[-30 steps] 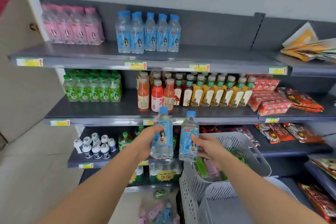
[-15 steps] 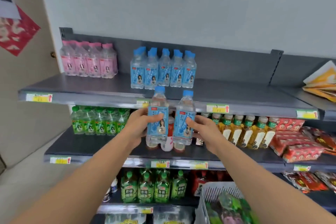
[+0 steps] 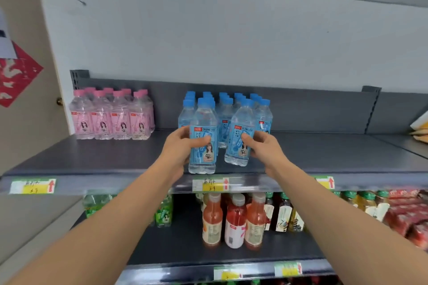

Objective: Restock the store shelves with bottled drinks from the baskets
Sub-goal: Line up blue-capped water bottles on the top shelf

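Viewing from the head camera, we judge toppling to be the main risk. The left bottle [image 3: 203,146] is held upright at the very front lip of the top shelf [image 3: 92,159], so a careless release could tip it over the edge. Pushing either bottle back too hard could knock over the blue-capped row [image 3: 225,109] just behind. The left hand [image 3: 180,149] has its grip curled round the left bottle's label, thumb across the front. The right hand [image 3: 262,148] has its grip closed round the right bottle [image 3: 238,146], thumb on the label, fingers mostly hidden behind. We cannot tell whether either base rests fully on the shelf.
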